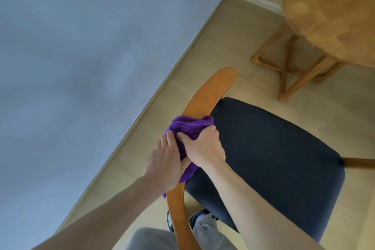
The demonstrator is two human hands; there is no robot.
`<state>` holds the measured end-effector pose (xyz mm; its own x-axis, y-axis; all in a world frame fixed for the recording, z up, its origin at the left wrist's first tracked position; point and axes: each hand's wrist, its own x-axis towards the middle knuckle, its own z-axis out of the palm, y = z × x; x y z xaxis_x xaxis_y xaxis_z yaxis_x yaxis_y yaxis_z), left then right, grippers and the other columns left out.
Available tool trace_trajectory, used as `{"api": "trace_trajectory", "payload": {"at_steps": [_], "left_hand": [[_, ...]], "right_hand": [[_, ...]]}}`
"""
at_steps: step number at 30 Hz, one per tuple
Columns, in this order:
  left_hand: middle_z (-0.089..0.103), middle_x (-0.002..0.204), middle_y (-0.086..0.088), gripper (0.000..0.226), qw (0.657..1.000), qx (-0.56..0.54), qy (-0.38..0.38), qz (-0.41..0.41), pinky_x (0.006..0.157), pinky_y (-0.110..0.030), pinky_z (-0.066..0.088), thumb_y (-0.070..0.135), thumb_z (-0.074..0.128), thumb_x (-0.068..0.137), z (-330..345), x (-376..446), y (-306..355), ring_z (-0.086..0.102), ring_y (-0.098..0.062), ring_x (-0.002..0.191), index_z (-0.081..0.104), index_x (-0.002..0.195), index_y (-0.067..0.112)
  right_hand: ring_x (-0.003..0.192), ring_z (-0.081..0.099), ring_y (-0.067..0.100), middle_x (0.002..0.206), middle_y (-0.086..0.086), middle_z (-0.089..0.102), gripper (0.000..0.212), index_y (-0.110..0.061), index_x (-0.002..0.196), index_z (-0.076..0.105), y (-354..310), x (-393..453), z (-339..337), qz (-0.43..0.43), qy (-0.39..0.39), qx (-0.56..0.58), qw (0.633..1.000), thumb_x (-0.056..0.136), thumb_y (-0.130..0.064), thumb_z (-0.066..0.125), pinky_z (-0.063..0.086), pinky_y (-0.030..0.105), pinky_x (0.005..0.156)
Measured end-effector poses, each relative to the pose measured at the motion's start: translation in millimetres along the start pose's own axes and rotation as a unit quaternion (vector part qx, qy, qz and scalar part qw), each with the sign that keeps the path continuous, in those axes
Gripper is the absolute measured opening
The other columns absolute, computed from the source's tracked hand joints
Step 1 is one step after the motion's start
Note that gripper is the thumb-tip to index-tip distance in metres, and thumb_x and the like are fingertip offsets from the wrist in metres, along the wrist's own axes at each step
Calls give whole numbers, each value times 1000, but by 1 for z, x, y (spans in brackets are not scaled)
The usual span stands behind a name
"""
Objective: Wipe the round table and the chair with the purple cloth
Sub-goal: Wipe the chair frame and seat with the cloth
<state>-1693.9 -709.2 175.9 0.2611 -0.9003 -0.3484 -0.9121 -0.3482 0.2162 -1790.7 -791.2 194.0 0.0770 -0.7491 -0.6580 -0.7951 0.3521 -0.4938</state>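
Observation:
The purple cloth point(189, 126) is bunched over the curved wooden backrest point(211, 91) of the chair, whose dark blue seat point(274, 148) lies to the right. My right hand point(203, 146) grips the cloth from the seat side, fingers curled into it. From the outer side of the backrest my left hand point(164, 160) holds the cloth, its fingers wrapped over the fabric. Part of the cloth hangs below my hands. The round wooden table point(332, 12) stands at the upper right, apart from the chair.
A grey-blue wall point(81, 57) fills the left side and meets the pale wood floor point(233, 42) along a skirting board. The table's crossed wooden legs point(288, 71) stand just beyond the chair. My legs and a shoe point(198, 217) show under the backrest.

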Motion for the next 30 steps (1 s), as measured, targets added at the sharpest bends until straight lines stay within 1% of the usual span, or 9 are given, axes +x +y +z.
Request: {"api": "trace_trajectory", "payload": {"at_steps": [6, 9, 12, 15, 17, 21, 25, 28, 30], "left_hand": [[49, 134, -8, 82, 998, -16, 34, 42, 94, -39, 53, 69, 28, 93, -23, 73, 25, 53, -23, 116, 22, 149, 9], [49, 130, -11, 78, 995, -12, 35, 90, 91, -44, 53, 66, 34, 96, -36, 135, 50, 53, -28, 114, 26, 146, 7], [49, 129, -13, 68, 990, -9, 18, 140, 93, -46, 51, 55, 45, 98, -44, 177, 74, 52, -30, 114, 30, 143, 7], [48, 130, -13, 63, 988, -18, 22, 149, 93, -46, 50, 42, 55, 95, -44, 190, 76, 51, -31, 117, 31, 142, 7], [47, 132, -11, 71, 988, -22, 24, 151, 95, -45, 50, 37, 63, 90, -39, 184, 69, 49, -30, 118, 29, 145, 9], [46, 134, -10, 83, 985, -69, 7, 160, 98, -41, 50, 40, 68, 88, -36, 157, 42, 49, -26, 117, 23, 150, 9], [44, 135, -7, 81, 981, -111, -24, 159, 96, -36, 51, 54, 48, 94, -33, 124, 14, 49, -21, 116, 16, 154, 11], [44, 139, -8, 88, 976, -120, -60, 170, 98, -40, 51, 65, 36, 90, -39, 141, 17, 49, -23, 122, 14, 156, 11], [45, 143, -10, 84, 971, -124, -65, 192, 101, -42, 48, 63, 42, 94, -42, 171, 31, 49, -25, 126, 17, 155, 11]], "right_hand": [[115, 61, 32, 132, 9, 56, 95, -7, 140, 40, -23, 67, -38, 19, 54, 106, 993, 76, -70, 71, 53, 41, 90], [96, 68, 26, 113, 5, 69, 93, -13, 128, 58, -33, 108, -65, 28, 116, 147, 982, 64, -80, 62, 54, 35, 77], [92, 67, 24, 104, 2, 70, 68, -11, 125, 58, -38, 134, -87, 49, 168, 183, 967, 85, -65, 64, 51, 34, 73], [105, 65, 29, 120, 7, 64, 66, -9, 135, 46, -44, 140, -82, 65, 206, 209, 954, 93, -58, 60, 55, 42, 88], [112, 63, 32, 130, 9, 59, 69, -9, 140, 40, -48, 130, -69, 74, 231, 218, 945, 94, -56, 60, 54, 48, 95], [115, 59, 31, 133, 9, 54, 67, -9, 141, 38, -48, 96, -47, 79, 223, 197, 951, 95, -52, 63, 53, 46, 93], [104, 61, 26, 123, 4, 55, 63, -12, 131, 43, -41, 72, -32, 76, 183, 150, 969, 91, -53, 67, 55, 42, 83], [99, 65, 27, 115, 5, 62, 69, -9, 127, 49, -38, 94, -47, 86, 151, 151, 973, 86, -61, 67, 56, 41, 80], [95, 67, 27, 109, 7, 68, 70, -7, 126, 55, -41, 117, -66, 90, 150, 157, 972, 86, -65, 62, 52, 35, 72]]}}
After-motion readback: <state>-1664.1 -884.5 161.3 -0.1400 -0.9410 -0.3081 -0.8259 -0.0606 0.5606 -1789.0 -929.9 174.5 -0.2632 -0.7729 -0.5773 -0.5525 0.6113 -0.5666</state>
